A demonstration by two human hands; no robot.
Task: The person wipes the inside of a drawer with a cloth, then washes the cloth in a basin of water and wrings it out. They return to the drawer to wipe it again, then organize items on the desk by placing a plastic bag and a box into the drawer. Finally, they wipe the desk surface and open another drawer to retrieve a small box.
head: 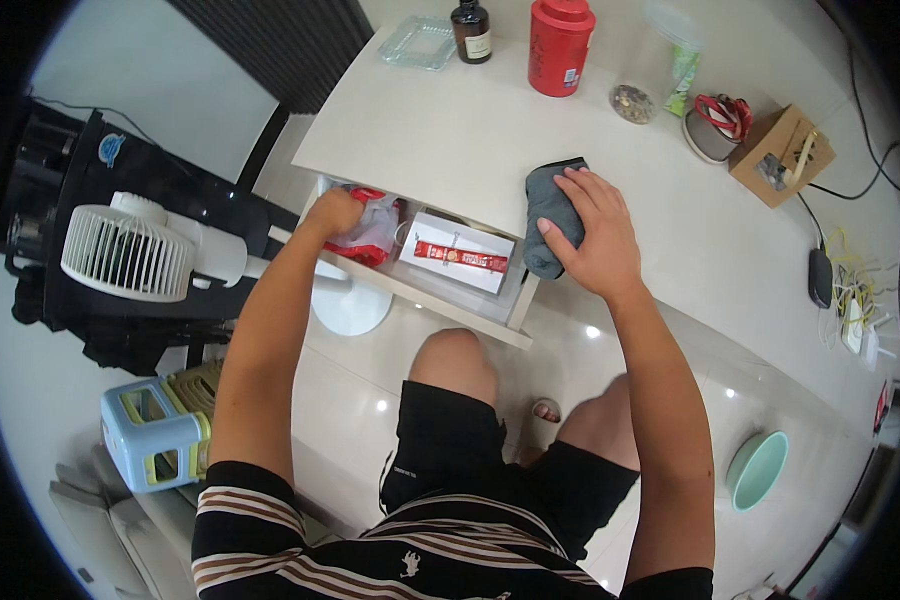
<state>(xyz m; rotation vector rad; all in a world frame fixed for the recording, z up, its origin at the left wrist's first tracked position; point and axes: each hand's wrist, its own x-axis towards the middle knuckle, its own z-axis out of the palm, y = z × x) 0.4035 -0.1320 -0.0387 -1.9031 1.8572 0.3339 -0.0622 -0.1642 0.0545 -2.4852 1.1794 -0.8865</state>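
Observation:
A shallow drawer stands pulled out from the white desk in front of me. My left hand reaches into its left end, curled against a clear plastic bag with red parts. Its fingertips are hidden, so I cannot tell whether it grips the bag. To the right in the drawer lies a white box, with a red stick packet on top. My right hand lies over a folded dark grey cloth at the desk's front edge, thumb and fingers spread across it.
On the desk stand a glass tray, a brown bottle, a red canister, a clear jar, a grey pot and a cardboard box. A white fan is at left; a green basin sits at right.

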